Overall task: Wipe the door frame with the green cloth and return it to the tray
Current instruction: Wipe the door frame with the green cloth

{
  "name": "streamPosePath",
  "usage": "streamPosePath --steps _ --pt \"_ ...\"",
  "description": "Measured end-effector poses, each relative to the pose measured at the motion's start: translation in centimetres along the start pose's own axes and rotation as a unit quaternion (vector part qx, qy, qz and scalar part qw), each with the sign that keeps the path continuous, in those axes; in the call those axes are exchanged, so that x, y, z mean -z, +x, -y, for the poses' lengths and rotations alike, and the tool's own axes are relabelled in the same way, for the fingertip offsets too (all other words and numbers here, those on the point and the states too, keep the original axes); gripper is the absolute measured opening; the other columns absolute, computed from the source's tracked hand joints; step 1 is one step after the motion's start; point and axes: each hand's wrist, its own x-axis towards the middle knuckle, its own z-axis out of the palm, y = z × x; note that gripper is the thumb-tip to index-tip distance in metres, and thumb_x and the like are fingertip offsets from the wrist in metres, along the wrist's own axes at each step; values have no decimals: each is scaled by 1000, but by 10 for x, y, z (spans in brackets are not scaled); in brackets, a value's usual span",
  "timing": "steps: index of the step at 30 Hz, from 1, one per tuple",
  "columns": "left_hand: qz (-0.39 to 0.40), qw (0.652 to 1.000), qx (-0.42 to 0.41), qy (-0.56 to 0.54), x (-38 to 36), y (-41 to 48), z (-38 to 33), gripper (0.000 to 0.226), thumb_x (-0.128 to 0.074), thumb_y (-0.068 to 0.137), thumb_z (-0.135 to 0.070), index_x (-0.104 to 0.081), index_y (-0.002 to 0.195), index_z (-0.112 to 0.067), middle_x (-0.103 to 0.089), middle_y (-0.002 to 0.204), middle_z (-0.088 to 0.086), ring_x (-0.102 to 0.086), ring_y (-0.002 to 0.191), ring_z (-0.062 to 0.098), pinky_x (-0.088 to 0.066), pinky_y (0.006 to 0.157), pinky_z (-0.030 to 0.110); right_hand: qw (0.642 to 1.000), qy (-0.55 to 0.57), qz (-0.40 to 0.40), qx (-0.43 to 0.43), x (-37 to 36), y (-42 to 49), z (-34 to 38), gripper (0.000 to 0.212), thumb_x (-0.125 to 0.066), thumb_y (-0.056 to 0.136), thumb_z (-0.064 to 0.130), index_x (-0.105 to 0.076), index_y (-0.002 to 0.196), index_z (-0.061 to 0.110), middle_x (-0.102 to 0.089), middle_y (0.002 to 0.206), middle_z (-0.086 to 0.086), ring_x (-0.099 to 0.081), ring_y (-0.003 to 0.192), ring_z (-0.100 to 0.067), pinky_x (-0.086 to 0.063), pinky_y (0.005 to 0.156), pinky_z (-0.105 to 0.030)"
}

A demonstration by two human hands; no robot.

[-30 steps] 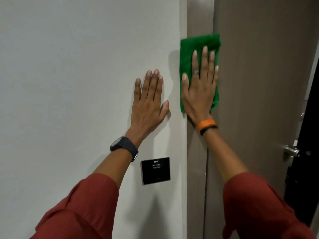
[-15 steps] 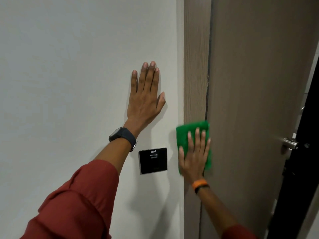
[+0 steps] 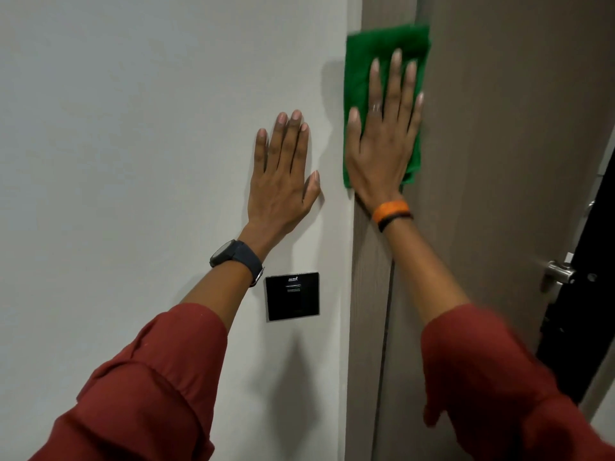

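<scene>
A black wall panel (image 3: 292, 296) sits on the white wall (image 3: 133, 128) just left of the door frame (image 3: 369, 277), below the left hand (image 3: 283, 181); its small white print is too tiny to read. A metal door handle (image 3: 559, 272) shows on the door's (image 3: 499, 161) far edge. The left hand lies flat and open against the wall, holding nothing. The right hand (image 3: 382, 141), fingers spread, presses the green cloth (image 3: 361, 68) flat against the frame, high up, the cloth overlapping the door's edge.

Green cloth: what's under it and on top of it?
On top of the folded green cloth lies the flat right hand. Under it are the brown wood-grain door frame and the door's edge; that covered strip is hidden.
</scene>
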Motion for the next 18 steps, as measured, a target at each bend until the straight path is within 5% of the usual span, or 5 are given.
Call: streamPosePath --steps 4,9,13,18 --pt "2 1000 3 -2 -7 -13 -7 75 -40 105 -36 -13 166 -1 -12 174 19 -10 162 36 -6 133 54 996 27 83 -25 9 -166 -22 66 -26 113 44 -5 169 19 -6 178 -11 -6 165 -32 -5 134 -56" --pt "-3 1000 -9 -3 -13 -24 -12 77 -41 104 -35 -9 165 -1 -9 174 19 -8 162 34 4 133 46 981 33 186 -51 36 -330 -41 65 -24 115 45 1 169 19 3 178 -10 -1 165 -33 -24 122 -69" --pt "-2 1000 3 -9 -14 -26 -14 77 -41 104 -34 -9 165 -1 -9 174 19 -8 162 34 5 133 44 984 19 162 -74 32 -270 -16 66 -25 114 45 -1 169 17 0 177 -15 -5 164 -37 -21 125 -68" --pt "24 999 -1 -35 -6 -29 -17 75 -42 105 -35 -12 165 0 -12 174 21 -10 162 35 -2 133 47 997 10 62 -40 6 -33 9 64 -38 109 40 -24 166 13 -22 174 -17 -18 162 -37 -13 133 -59"
